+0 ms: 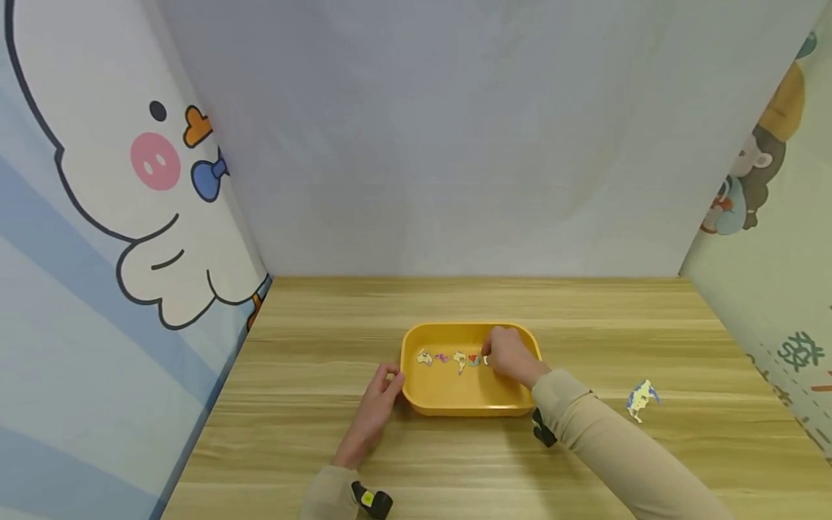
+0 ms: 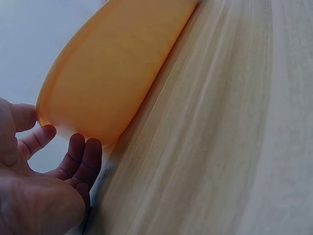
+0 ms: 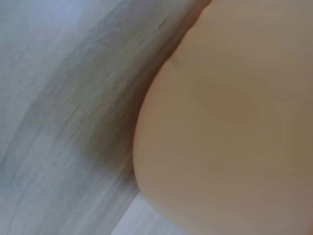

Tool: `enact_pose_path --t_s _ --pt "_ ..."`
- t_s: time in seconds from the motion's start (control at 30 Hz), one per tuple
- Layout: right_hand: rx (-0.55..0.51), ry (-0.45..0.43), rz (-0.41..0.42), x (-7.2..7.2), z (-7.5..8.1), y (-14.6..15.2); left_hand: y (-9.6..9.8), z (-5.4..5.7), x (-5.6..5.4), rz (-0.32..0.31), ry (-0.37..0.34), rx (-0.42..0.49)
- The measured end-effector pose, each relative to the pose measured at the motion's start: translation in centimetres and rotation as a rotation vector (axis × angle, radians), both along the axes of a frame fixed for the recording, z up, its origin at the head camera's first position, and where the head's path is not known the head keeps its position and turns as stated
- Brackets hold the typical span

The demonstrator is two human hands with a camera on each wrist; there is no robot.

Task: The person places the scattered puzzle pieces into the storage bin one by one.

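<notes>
A yellow rectangular tray (image 1: 448, 401) with rounded corners sits on the wooden table. At its left end, my left hand (image 1: 378, 404) holds the rim; the left wrist view has the thumb at the edge and curled fingers (image 2: 90, 156) against the outer wall. My right hand (image 1: 510, 354) reaches down inside, fingers bent over a small pale cutout (image 1: 485, 360), mostly covered by the hand. Left of it lie, in a row, a red-and-blue cutout (image 1: 474, 360), a cream one (image 1: 460, 360), a purple one (image 1: 443, 357) and another cream one (image 1: 425, 357).
A larger cream-and-blue cutout (image 1: 642, 401) lies on the wooden table (image 1: 312, 318), right of the tray. A pale grey backdrop (image 1: 455, 144) rises behind, with cartoon-printed sheets at both sides. The tray's outer wall (image 3: 230, 127) fills much of the right wrist view.
</notes>
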State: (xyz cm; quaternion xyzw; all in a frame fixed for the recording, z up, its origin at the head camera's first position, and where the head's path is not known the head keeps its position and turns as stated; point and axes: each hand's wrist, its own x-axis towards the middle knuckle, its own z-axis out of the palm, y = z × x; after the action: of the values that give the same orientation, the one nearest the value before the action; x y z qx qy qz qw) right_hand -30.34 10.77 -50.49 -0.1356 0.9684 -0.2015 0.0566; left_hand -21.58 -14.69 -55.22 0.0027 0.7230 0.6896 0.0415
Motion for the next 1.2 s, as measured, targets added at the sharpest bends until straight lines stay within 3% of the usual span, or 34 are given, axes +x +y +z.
enact_pose_path --t_s 0.37,0.57,0.7,0.9,1.07,1.2 --pt "-0.012 0.033 -0.005 0.5 0.0 1.1 0.7 0.2 0.2 -0.018 0.002 -0.006" --pt "-0.02 0.043 0.0 1.1 1.3 1.8 0.9 1.3 0.4 -0.034 0.006 0.012" --pt "-0.109 0.068 0.024 2.3 2.8 2.7 0.7 1.4 0.4 -0.032 0.01 0.006" --pt "-0.33 0.041 0.045 4.5 4.3 5.1 0.2 0.2 0.4 -0.01 -0.003 -0.032" --pt "-0.349 0.063 0.024 5.6 5.0 6.5 0.0 -0.1 0.2 0.007 0.021 -0.018" --pt "-0.344 0.058 -0.043 6.8 5.4 7.6 0.1 0.5 0.2 -0.012 0.008 0.005"
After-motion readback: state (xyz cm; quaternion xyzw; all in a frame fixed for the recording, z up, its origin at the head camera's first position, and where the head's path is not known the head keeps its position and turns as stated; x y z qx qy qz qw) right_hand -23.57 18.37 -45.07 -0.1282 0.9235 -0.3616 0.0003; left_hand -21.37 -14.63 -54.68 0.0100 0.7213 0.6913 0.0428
